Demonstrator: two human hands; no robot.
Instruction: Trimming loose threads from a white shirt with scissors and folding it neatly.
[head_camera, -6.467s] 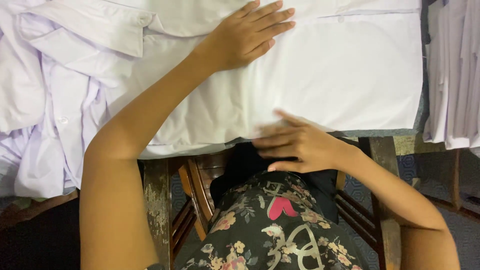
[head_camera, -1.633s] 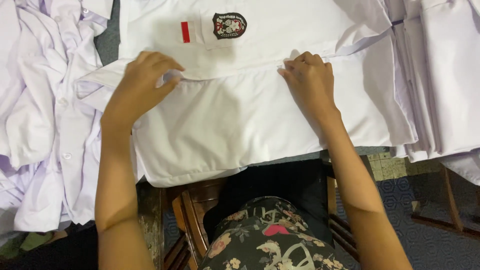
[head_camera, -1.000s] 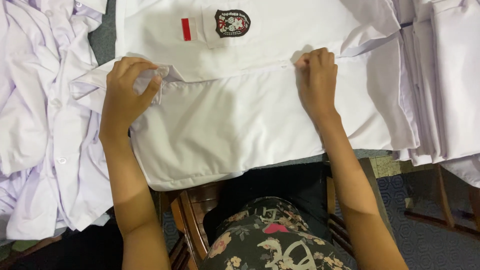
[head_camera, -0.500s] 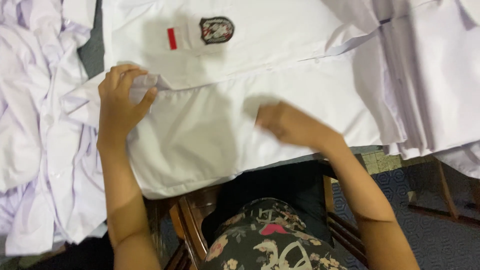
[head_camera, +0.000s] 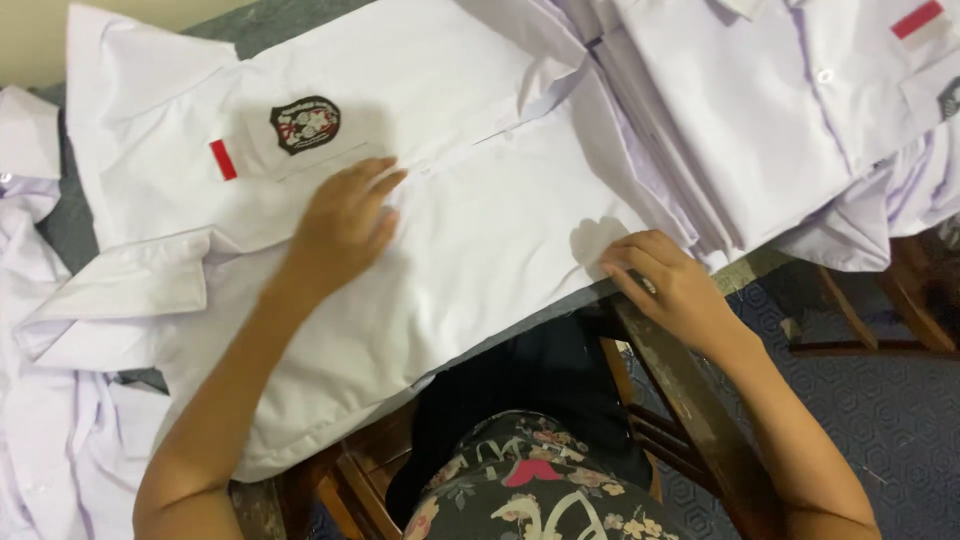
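Sitting close against the table edge (head_camera: 690, 400), the person wears a dark flowered garment (head_camera: 520, 490) that fills the bottom of the view, with a wooden chair frame (head_camera: 350, 480) showing just under the hanging cloth. Their right hand (head_camera: 668, 285) is at the near lower corner of a white shirt (head_camera: 480, 240), fingers curled and closed on the hem where it meets the table's edge; whether the cloth is pinched or only pressed there I cannot tell. A little farther in, the left hand (head_camera: 345, 222) lies flat on the middle of the same shirt, fingers together and stretched out, palm pressing the fabric down just below the pocket. The shirt is spread face up across the table, its lower part drooping over the near edge. On its chest sit a dark embroidered badge (head_camera: 305, 124) and a small red strip (head_camera: 223, 159) beside it. To the left, rumpled white shirts (head_camera: 50, 440) lie heaped. Beyond and to the right, a stack of folded white shirts (head_camera: 760, 120) touches the spread one, the top shirt bearing its own red strip (head_camera: 916, 18).
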